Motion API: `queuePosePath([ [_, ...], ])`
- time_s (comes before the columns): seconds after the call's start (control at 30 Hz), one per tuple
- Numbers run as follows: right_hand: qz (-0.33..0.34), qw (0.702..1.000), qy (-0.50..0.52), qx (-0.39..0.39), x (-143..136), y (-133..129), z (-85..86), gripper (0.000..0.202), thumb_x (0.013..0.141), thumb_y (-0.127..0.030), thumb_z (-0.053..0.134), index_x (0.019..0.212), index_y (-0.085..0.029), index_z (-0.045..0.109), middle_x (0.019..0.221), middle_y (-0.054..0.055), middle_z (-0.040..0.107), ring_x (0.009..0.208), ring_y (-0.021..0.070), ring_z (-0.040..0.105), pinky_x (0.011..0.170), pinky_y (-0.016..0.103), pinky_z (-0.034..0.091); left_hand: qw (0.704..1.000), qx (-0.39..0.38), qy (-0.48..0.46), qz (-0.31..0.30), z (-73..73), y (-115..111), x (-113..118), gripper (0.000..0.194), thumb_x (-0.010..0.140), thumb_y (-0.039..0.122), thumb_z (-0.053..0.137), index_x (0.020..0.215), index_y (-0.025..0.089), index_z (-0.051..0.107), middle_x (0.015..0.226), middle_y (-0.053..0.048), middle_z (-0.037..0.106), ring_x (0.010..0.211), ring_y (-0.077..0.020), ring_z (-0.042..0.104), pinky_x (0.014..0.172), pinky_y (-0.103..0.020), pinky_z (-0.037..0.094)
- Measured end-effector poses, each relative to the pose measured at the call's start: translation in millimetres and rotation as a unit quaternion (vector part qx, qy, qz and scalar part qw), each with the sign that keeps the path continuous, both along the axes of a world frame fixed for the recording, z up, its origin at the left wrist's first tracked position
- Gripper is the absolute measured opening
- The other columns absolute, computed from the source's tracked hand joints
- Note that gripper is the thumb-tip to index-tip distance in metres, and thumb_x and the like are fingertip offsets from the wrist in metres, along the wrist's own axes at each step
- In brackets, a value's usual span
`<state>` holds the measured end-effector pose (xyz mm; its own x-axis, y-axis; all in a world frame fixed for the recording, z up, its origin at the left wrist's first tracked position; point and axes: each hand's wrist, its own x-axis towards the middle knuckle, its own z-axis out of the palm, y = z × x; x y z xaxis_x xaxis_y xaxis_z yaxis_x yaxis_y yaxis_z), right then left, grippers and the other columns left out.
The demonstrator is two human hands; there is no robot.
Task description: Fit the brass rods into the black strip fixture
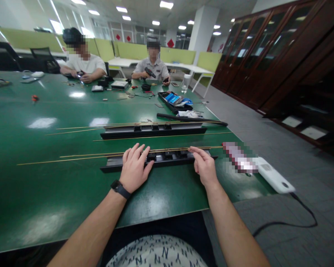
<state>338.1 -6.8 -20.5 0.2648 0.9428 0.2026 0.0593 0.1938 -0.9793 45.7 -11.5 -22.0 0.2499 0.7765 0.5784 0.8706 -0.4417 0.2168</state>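
On the green table lies a long black channel [169, 162] with dark blocks inside, and thin brass-coloured rods [80, 156] run along it and stick out to the left. My left hand [135, 167], with a dark watch on the wrist, rests across the channel's left part, fingers spread over the rods. At the channel's right part my right hand [204, 165] has thumb and forefinger together at the rods. A second black channel [153, 132] lies parallel behind, with more rods on it. One single rod [167, 137] lies between the two channels.
A white power strip [274, 176] and a blurred red-edged object [239, 157] lie at the right edge. Behind are a black tube [192, 119], white gloves [193, 114] and a black tray [169, 103]. Two people sit at the far side with tools.
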Motion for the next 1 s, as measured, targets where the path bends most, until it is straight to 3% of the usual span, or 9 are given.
queuePosePath([
  [0.2,0.03,0.999,-0.01,-0.003,-2.4,-2.3,2.1,0.044,0.09,-0.046,0.071,0.123,-0.018,0.076,0.124,0.014,0.077,0.038,0.002,0.042,0.033,0.021,0.03,1.0,0.005,0.015,0.006,0.1,-0.4,-0.1,0.052,0.103,0.042,0.053,0.149,0.018,0.057,0.151,-0.017,0.06,0.151,-0.0358,0.045,0.124,-0.057,0.03],
  [0.57,-0.027,1.0,-0.001,-0.001,0.5,1.2,1.0,0.043,0.089,-0.047,0.07,0.118,-0.017,0.077,0.117,0.013,0.079,0.038,0.0036,0.043,0.032,0.022,0.029,1.0,-0.003,0.013,0.004,1.0,-0.4,-0.1,0.052,0.103,0.042,0.054,0.149,0.018,0.057,0.152,-0.017,0.06,0.151,-0.0361,0.044,0.124,-0.057,0.03],
  [0.87,0.037,0.999,-0.011,-0.009,-3.5,-3.3,4.5,0.044,0.09,-0.045,0.071,0.124,-0.017,0.075,0.12,0.013,0.078,0.038,0.0025,0.043,0.034,0.022,0.029,1.0,-0.005,0.017,0.008,1.6,-0.7,0.1,0.052,0.104,0.043,0.052,0.15,0.019,0.056,0.152,-0.016,0.06,0.151,-0.0356,0.044,0.124,-0.056,0.03],
  [1.0,0.004,1.0,0.005,0.0,-1.8,-1.1,2.9,0.044,0.089,-0.047,0.072,0.123,-0.018,0.075,0.118,0.013,0.078,0.039,0.003,0.043,0.033,0.022,0.029,1.0,-0.003,0.011,0.003,0.9,-0.2,-0.3,0.052,0.103,0.042,0.052,0.15,0.02,0.056,0.152,-0.016,0.06,0.151,-0.0356,0.044,0.124,-0.057,0.03],
])
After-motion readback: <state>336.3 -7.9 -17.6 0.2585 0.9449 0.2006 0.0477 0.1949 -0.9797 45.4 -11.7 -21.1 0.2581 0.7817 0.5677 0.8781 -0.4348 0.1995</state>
